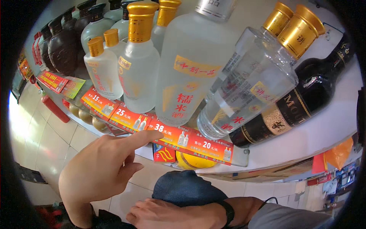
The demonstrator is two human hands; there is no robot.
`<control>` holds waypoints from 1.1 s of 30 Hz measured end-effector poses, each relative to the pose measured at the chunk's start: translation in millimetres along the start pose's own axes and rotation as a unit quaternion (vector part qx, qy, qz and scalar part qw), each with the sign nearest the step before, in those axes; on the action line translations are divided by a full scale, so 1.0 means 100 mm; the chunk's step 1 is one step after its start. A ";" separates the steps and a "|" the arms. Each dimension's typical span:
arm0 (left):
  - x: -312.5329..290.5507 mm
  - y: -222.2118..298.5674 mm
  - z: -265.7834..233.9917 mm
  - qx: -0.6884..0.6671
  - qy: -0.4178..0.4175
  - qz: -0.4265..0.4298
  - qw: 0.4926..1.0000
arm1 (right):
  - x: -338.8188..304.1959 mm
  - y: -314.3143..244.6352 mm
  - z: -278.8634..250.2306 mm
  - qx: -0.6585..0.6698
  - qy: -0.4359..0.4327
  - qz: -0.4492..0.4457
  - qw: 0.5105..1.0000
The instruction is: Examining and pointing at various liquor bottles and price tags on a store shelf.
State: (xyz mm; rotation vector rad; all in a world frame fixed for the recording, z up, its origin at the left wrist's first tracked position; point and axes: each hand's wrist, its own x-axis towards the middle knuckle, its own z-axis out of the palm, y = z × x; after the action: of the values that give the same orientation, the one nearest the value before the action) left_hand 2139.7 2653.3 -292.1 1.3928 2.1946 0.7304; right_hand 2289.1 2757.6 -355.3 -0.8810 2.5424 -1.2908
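My left hand (97, 168) reaches in from the lower left with its index finger stretched out. The other fingers curl in, with nothing held. The fingertip is on or just over a red-orange strip of price labels (202, 145) along the shelf's front edge. Right behind it stands a large frosted liquor bottle (190, 42); to its left are a medium frosted bottle with a gold cap (139, 68) and smaller ones (101, 72). My right hand (171, 213), wearing a dark wristband (228, 212), lies low beside dark blue fabric (183, 187). Its fingers are largely hidden.
Clear gold-capped bottles (248, 84) and a dark wine bottle (316, 86) stand on the right of the white shelf (335, 126). Dark brown jars (63, 49) fill the back left. A red fire extinguisher (55, 108) stands on the tiled floor (45, 137). An orange bag (339, 152) is at far right.
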 end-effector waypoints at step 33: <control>0.07 0.34 0.28 0.002 -0.057 0.116 0.992 | 0.00 0.07 -0.30 0.005 -0.017 0.042 0.999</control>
State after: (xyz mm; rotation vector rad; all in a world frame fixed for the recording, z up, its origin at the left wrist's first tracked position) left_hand 2177.4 2677.6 -292.5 1.6686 1.9680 0.7074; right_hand 2274.7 2781.3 -342.2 -0.7776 2.5165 -1.2510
